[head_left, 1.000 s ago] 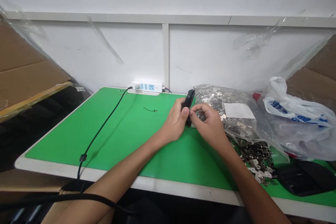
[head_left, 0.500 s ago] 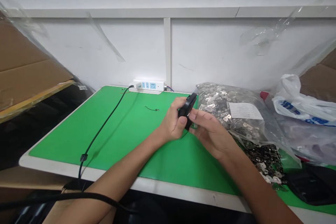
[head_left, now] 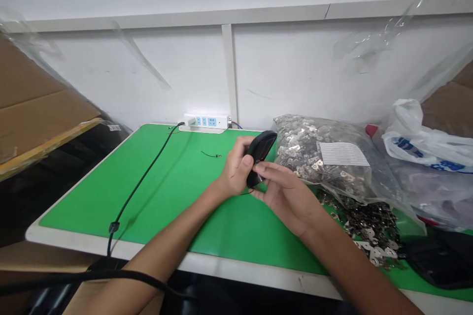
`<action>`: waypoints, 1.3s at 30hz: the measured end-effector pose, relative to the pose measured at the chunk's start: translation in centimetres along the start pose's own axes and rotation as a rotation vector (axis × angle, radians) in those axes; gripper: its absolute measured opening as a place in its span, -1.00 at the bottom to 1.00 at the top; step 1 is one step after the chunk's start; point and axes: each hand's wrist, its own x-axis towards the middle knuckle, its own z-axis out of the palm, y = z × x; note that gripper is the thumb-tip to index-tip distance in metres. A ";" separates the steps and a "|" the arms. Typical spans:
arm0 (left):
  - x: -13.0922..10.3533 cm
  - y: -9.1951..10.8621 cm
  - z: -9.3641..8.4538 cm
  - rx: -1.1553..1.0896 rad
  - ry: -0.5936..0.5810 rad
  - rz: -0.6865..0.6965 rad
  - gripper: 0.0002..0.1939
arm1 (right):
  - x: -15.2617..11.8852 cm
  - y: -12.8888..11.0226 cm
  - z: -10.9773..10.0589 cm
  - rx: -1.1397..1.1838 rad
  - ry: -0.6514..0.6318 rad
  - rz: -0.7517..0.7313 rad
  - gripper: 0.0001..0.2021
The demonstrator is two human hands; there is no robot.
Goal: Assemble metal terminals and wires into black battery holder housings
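Observation:
A black, curved plastic shell (head_left: 263,145) is tilted up over the table, its hollow side facing right. My left hand (head_left: 236,165) grips it from the left, the thumb across its near face. At the shell's inner side, my right hand (head_left: 286,189) has its thumb and forefinger pinched together; whatever they hold is too small to make out. A thin dark wire (head_left: 247,193) pokes out below the shell, close to my right fingers. Behind my left hand, a short black wire with a small metal end (head_left: 211,154) lies on the green mat (head_left: 166,197).
A clear bag of metal tabs (head_left: 306,142) stands at the right, with a loose pile of them (head_left: 373,231) in front. Another black shell (head_left: 439,261) lies near the right edge. A power strip (head_left: 207,121) sits at the back, its black cable (head_left: 142,177) crossing the mat.
The shell has turned so more of its hollow side shows. Both hands have shifted slightly left in view, and the camera has tilted a little.

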 end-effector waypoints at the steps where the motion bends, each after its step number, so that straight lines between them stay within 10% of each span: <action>1: 0.1 0.1 0.0 0.013 0.003 -0.006 -0.50 | 0.0 0.0 0.0 0.009 0.003 -0.013 -0.72; 13: 0.2 1.2 0.3 -0.075 -0.004 0.044 -0.41 | -0.2 -0.9 -0.8 -0.100 -0.121 0.006 -0.78; 21: 1.9 1.8 -0.5 0.228 -0.063 0.409 -0.23 | -0.3 -0.6 -1.1 -0.095 -0.198 -0.032 -0.85; 39: 2.6 2.9 -1.6 0.452 0.058 0.516 -0.08 | -0.3 1.5 -0.2 -0.084 -0.088 -0.259 -0.72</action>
